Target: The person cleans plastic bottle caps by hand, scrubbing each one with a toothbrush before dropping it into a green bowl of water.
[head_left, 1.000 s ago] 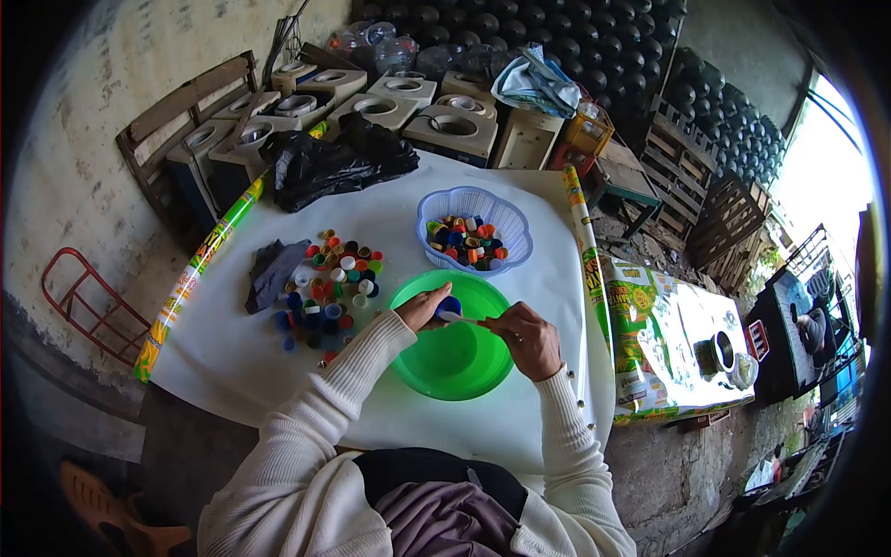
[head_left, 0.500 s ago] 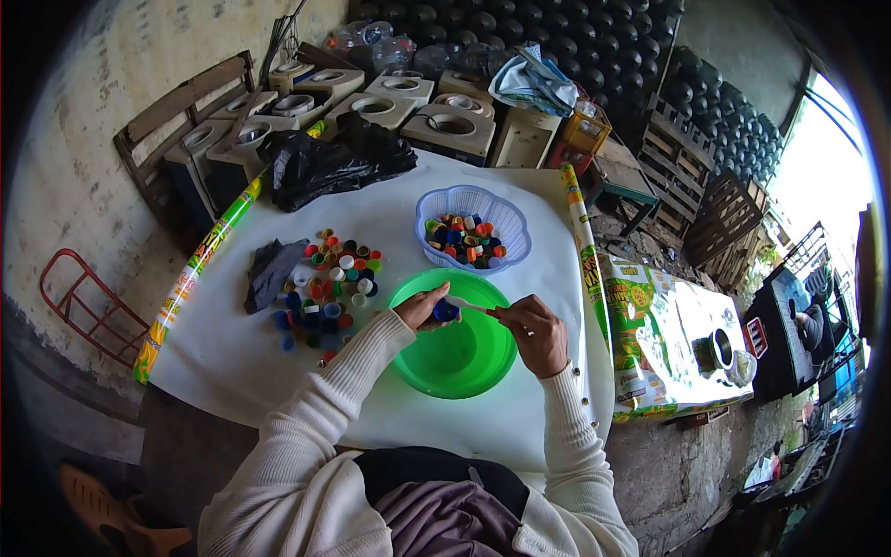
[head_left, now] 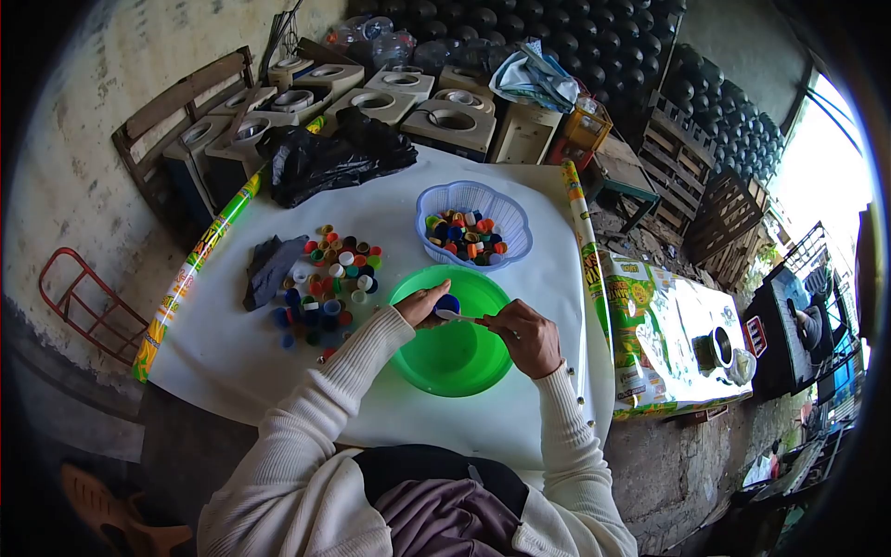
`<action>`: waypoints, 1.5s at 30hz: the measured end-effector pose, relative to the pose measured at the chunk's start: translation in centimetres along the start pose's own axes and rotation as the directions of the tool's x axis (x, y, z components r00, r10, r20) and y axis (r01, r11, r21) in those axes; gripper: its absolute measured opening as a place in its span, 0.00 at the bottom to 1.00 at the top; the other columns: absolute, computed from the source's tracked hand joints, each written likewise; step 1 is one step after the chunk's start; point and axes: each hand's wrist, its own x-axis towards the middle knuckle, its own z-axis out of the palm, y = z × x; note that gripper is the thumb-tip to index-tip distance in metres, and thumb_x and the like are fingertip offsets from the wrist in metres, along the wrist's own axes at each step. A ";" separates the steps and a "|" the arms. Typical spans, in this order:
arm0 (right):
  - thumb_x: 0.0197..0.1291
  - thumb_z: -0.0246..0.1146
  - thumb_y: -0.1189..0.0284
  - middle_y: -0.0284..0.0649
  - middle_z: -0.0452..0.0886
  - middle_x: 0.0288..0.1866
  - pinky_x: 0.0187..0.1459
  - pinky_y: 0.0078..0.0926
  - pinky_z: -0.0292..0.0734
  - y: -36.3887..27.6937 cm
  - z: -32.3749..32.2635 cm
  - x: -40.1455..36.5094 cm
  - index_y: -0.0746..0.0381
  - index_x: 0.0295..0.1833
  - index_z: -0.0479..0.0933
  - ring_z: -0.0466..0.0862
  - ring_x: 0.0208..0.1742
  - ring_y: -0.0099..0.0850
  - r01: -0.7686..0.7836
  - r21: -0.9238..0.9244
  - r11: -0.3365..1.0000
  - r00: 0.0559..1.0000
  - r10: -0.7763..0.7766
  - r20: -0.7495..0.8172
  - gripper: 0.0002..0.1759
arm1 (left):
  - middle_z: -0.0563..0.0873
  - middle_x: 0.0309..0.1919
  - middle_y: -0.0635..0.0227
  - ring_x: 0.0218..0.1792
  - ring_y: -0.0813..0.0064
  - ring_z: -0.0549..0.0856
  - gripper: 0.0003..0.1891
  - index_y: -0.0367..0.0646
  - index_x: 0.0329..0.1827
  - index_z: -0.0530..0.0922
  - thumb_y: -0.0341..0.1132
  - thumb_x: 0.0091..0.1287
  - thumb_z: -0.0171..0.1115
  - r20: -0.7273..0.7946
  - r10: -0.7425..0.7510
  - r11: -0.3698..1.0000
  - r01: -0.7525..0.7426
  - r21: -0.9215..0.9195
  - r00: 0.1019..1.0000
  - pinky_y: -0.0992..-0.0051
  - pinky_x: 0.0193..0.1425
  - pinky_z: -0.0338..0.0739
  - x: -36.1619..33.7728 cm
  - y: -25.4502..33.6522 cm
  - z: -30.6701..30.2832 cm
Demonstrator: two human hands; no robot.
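Over the green bowl (head_left: 450,357), my left hand (head_left: 420,306) holds a blue bottle cap (head_left: 448,304) between its fingers. My right hand (head_left: 527,336) is closed around the handle of a small pale tool (head_left: 461,317), whose tip touches or lies close to the cap. The exact shape of the tip is too small to tell. Behind the bowl stands a lilac basket (head_left: 515,218) with many coloured caps inside. A spread of loose caps (head_left: 334,283) lies on the white table cover (head_left: 380,213), left of the bowl.
Dark cloth (head_left: 271,269) lies left of the loose caps. A black plastic bag (head_left: 339,158) sits at the table's back left. Rolled colourful wrapping edges both sides (head_left: 200,260). To the right is a second covered table (head_left: 677,325) with a metal ring-like container (head_left: 720,348).
My right hand has moved slightly down and left, and the tool now lies flatter and lower against the blue cap. The cap's face has turned more towards the camera.
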 end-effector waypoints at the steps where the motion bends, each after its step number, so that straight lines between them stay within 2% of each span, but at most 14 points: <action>1: 0.61 0.72 0.68 0.28 0.83 0.35 0.34 0.30 0.81 0.0 0.1 0.1 0.50 0.44 0.90 0.86 0.35 0.28 0.003 -0.017 1.000 0.999 -0.004 -0.048 0.07 | 0.86 0.30 0.74 0.29 0.84 0.86 0.23 0.47 0.45 0.81 0.57 0.80 0.49 -0.003 -0.022 1.000 0.022 -0.003 1.000 0.84 0.31 0.81 -0.5 0.6 0.2; 3: 0.61 0.72 0.68 0.28 0.83 0.35 0.34 0.30 0.82 0.1 0.4 0.2 0.50 0.44 0.90 0.86 0.35 0.28 0.004 -0.052 0.999 0.990 -0.011 -0.140 0.07 | 0.87 0.30 0.73 0.29 0.83 0.86 0.23 0.47 0.45 0.81 0.58 0.80 0.50 -0.044 -0.006 1.000 0.006 -0.004 0.999 0.84 0.30 0.80 -0.6 0.9 0.6; 7: 0.59 0.73 0.69 0.29 0.83 0.35 0.36 0.29 0.82 -0.2 0.0 0.4 0.51 0.44 0.90 0.86 0.35 0.29 0.012 -0.026 1.000 0.998 -0.013 -0.062 0.07 | 0.87 0.30 0.74 0.29 0.84 0.85 0.24 0.47 0.45 0.81 0.59 0.79 0.50 0.001 0.068 0.996 -0.068 -0.056 0.998 0.84 0.30 0.79 0.2 -0.1 0.3; 15: 0.59 0.73 0.72 0.32 0.84 0.35 0.35 0.30 0.81 -0.5 0.0 0.2 0.53 0.45 0.91 0.86 0.33 0.30 -0.018 0.000 1.000 1.000 0.018 -0.007 0.08 | 0.86 0.29 0.75 0.27 0.85 0.84 0.25 0.46 0.46 0.83 0.57 0.81 0.47 0.015 -0.002 0.995 0.001 0.099 1.000 0.83 0.31 0.79 -0.2 0.6 -0.3; 18: 0.60 0.72 0.70 0.32 0.83 0.34 0.35 0.31 0.80 -0.9 -0.1 0.4 0.52 0.45 0.91 0.86 0.33 0.31 -0.011 -0.025 1.000 0.993 0.009 -0.115 0.07 | 0.86 0.30 0.75 0.27 0.84 0.84 0.25 0.45 0.45 0.82 0.57 0.81 0.46 0.008 0.017 0.999 -0.017 0.045 1.000 0.83 0.32 0.79 -0.2 0.3 0.1; 22: 0.62 0.72 0.67 0.30 0.83 0.36 0.32 0.31 0.80 -0.1 -0.2 0.0 0.51 0.45 0.90 0.86 0.33 0.32 -0.013 -0.019 1.000 0.999 0.013 0.035 0.07 | 0.86 0.33 0.73 0.31 0.83 0.86 0.26 0.43 0.47 0.81 0.58 0.80 0.49 -0.033 0.037 0.997 -0.034 0.076 0.999 0.82 0.33 0.81 0.1 -0.2 0.0; 25: 0.62 0.72 0.67 0.31 0.84 0.36 0.32 0.31 0.80 0.1 -1.1 0.0 0.52 0.45 0.90 0.86 0.32 0.33 -0.116 0.055 0.992 0.989 0.120 -0.085 0.07 | 0.86 0.37 0.70 0.37 0.82 0.87 0.22 0.41 0.51 0.81 0.55 0.77 0.59 0.034 0.075 0.981 -0.079 0.176 0.997 0.81 0.40 0.83 0.1 -0.5 -1.0; 27: 0.62 0.72 0.68 0.32 0.85 0.37 0.33 0.32 0.80 0.5 -1.2 -0.3 0.53 0.45 0.90 0.86 0.32 0.33 -0.162 0.034 0.986 0.979 0.165 -0.122 0.07 | 0.85 0.39 0.69 0.42 0.80 0.87 0.21 0.40 0.54 0.81 0.49 0.73 0.66 0.085 0.235 0.926 -0.250 0.281 0.968 0.78 0.46 0.84 -0.6 -0.3 -0.9; 31: 0.62 0.71 0.68 0.32 0.85 0.38 0.33 0.32 0.81 0.4 -0.4 -0.9 0.53 0.46 0.90 0.87 0.32 0.33 -0.182 0.062 0.981 0.971 0.189 -0.150 0.07 | 0.84 0.44 0.69 0.48 0.75 0.88 0.23 0.38 0.59 0.80 0.35 0.64 0.76 0.090 0.564 0.623 -0.494 0.607 0.821 0.74 0.56 0.84 -1.7 -0.5 -0.5; 34: 0.63 0.71 0.68 0.32 0.85 0.38 0.34 0.32 0.81 0.2 0.3 -1.4 0.53 0.46 0.90 0.87 0.32 0.33 -0.131 0.074 0.989 0.987 0.137 -0.088 0.08 | 0.85 0.47 0.68 0.50 0.75 0.87 0.24 0.37 0.59 0.79 0.27 0.60 0.78 0.088 0.602 0.540 -0.486 0.688 0.794 0.74 0.58 0.83 -1.8 -0.5 -0.3; 37: 0.63 0.71 0.68 0.32 0.84 0.38 0.35 0.32 0.81 -0.1 0.8 -1.3 0.52 0.46 0.90 0.87 0.34 0.33 -0.160 0.062 0.985 0.978 0.167 -0.126 0.08 | 0.86 0.50 0.67 0.51 0.76 0.87 0.25 0.38 0.59 0.80 0.21 0.57 0.77 0.028 0.496 0.724 -0.432 0.538 0.868 0.75 0.59 0.83 -2.0 -0.9 0.1; 39: 0.63 0.71 0.67 0.32 0.84 0.37 0.35 0.32 0.81 0.1 1.2 -1.3 0.52 0.47 0.90 0.87 0.35 0.33 -0.165 0.117 0.979 0.966 0.185 -0.180 0.08 | 0.87 0.50 0.67 0.51 0.78 0.87 0.26 0.39 0.58 0.80 0.20 0.56 0.77 0.039 0.502 0.724 -0.445 0.527 0.864 0.75 0.59 0.83 -2.2 -0.7 0.3; 42: 0.62 0.71 0.67 0.31 0.84 0.38 0.34 0.33 0.81 -0.9 1.5 -1.5 0.53 0.46 0.90 0.87 0.34 0.34 -0.156 0.007 0.988 0.985 0.156 -0.077 0.08 | 0.87 0.50 0.68 0.51 0.78 0.87 0.25 0.39 0.58 0.80 0.19 0.56 0.76 0.015 0.541 0.699 -0.460 0.547 0.841 0.75 0.59 0.82 -2.4 -0.8 0.2; 45: 0.62 0.71 0.69 0.31 0.85 0.37 0.34 0.32 0.81 -0.4 1.2 -0.8 0.54 0.44 0.90 0.87 0.34 0.33 -0.242 -0.076 0.967 0.960 0.228 -0.163 0.06 | 0.88 0.51 0.66 0.50 0.76 0.88 0.23 0.39 0.57 0.81 0.20 0.56 0.75 -0.025 0.588 0.638 -0.445 0.629 0.808 0.74 0.59 0.82 -2.7 -0.7 0.0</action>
